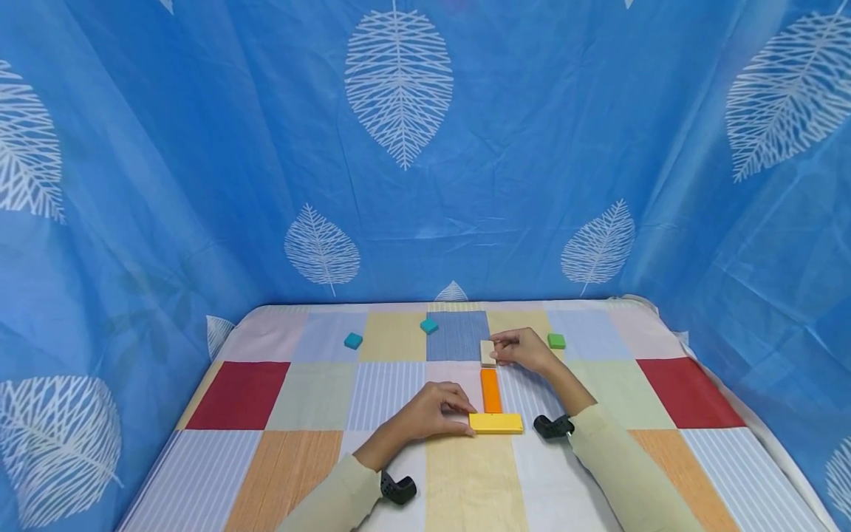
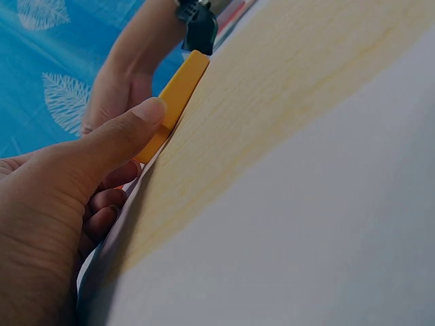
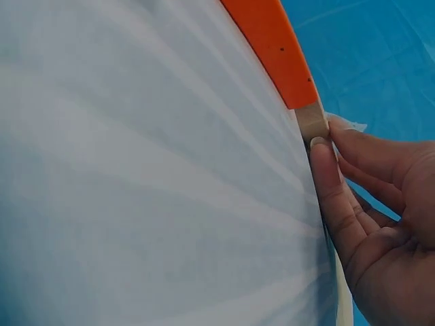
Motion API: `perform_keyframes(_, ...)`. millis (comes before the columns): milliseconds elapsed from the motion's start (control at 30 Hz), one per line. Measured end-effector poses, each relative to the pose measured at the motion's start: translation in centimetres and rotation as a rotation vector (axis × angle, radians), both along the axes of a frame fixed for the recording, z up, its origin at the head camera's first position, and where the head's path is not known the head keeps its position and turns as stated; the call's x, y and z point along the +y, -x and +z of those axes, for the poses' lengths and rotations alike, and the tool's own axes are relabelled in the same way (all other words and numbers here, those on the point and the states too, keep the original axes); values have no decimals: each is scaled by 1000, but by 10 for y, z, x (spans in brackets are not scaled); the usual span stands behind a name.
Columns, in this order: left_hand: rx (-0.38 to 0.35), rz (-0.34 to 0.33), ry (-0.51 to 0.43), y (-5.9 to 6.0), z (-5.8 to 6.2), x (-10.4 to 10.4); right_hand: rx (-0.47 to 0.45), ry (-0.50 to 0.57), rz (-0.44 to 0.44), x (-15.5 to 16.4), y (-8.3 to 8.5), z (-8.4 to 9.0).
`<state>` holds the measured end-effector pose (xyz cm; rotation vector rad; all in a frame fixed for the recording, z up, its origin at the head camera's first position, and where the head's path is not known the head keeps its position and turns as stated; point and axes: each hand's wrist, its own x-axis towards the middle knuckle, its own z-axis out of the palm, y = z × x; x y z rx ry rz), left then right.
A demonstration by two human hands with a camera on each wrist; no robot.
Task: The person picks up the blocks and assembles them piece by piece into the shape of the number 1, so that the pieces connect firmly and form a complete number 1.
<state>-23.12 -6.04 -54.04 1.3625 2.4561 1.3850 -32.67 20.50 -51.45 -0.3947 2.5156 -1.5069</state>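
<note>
A yellow block lies crosswise on the patchwork cloth, and my left hand pinches its left end. In the left wrist view the thumb presses the side of this yellow block; the fingers behind are partly hidden. From the yellow block an orange block runs lengthwise away from me. Beyond its far end sits a small beige block, which my right hand holds by thumb and fingers. Up close in the right wrist view, the beige block lies end to end with the orange block.
Two teal blocks, a left one and a middle one, lie toward the back of the cloth. A green block is right of my right hand. Blue leaf-print curtains surround the table's back and sides.
</note>
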Motion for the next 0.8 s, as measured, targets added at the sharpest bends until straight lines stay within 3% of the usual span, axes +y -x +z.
perform_keyframes(500,-57,8,1,-2,4,0,-20,40,-30,-2,-7,-1)
perform_keyframes(800,-47,2,-9,-1,4,0,-25,46,-46,-2,-12,1)
